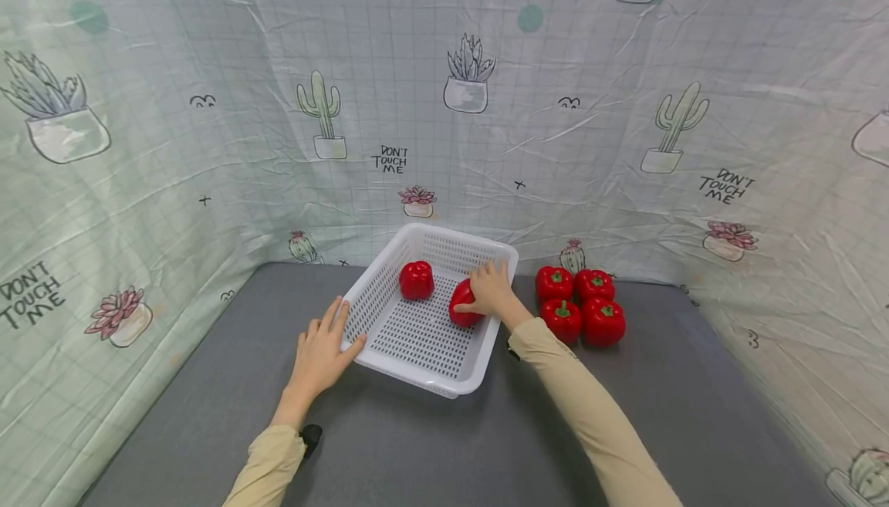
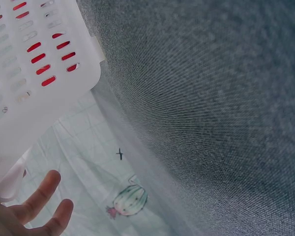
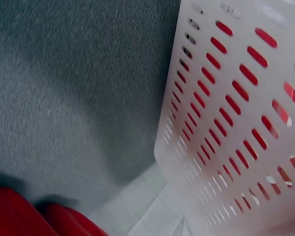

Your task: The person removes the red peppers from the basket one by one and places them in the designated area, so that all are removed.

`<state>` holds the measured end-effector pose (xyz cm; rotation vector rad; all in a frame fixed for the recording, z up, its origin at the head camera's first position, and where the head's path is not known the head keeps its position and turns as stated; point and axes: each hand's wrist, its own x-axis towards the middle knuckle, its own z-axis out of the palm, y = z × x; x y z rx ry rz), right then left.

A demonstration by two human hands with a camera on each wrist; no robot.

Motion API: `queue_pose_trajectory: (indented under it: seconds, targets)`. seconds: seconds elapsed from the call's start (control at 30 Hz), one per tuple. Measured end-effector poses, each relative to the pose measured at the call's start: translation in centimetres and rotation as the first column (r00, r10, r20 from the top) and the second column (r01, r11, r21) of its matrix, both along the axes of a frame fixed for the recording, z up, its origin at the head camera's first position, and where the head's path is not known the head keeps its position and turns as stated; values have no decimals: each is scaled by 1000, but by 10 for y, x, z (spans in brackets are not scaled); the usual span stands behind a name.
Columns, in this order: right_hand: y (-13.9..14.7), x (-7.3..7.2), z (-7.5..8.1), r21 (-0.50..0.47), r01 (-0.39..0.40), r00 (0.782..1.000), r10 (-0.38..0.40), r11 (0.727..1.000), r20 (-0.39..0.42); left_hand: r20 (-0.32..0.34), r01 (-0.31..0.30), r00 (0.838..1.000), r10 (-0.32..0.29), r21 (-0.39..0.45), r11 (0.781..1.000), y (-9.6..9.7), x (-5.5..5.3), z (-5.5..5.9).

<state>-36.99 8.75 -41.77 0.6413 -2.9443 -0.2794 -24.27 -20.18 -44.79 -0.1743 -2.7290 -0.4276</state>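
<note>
A white perforated plastic basket (image 1: 424, 368) stands on the grey table, its slotted wall close up in the left wrist view (image 2: 44, 98) and right wrist view (image 3: 226, 108). Inside it, a red bell pepper (image 1: 417, 281) sits toward the back left. My right hand (image 1: 490, 291) reaches over the right rim and holds another red bell pepper (image 1: 461, 308) low in the basket, fingers over its top and thumb on the near side. At the left corner, my left hand (image 1: 322, 353) touches the rim with fingers spread and fairly straight.
To the right of the basket, several red bell peppers (image 1: 603, 322) stand grouped, stems up; part of them shows in the right wrist view (image 3: 19, 214). A patterned cloth (image 1: 389, 106) hangs behind and around the grey table (image 1: 430, 453).
</note>
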Motion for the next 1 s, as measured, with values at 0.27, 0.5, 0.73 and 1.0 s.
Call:
queue_pose_trajectory:
  seconds: [0.27,0.5,0.73,1.0]
  targets:
    - [-5,1,0,-27,41,999,-40,999,36,-18,12,1000,-12,3,1000,0,0,-1]
    - [-7,1,-1,-61,-18,1000,18,998,-4,-16,10,1000,-10,3,1000,0,-1,-1]
    - [-8,0,-1,-69,-39,999,40,997,6,-10,7,1000,-7,8,1000,-1,-1,0]
    - [-7,2,-2,-104,-71,997,75,992,31,-11,8,1000,-8,10,1000,-1,0,-1]
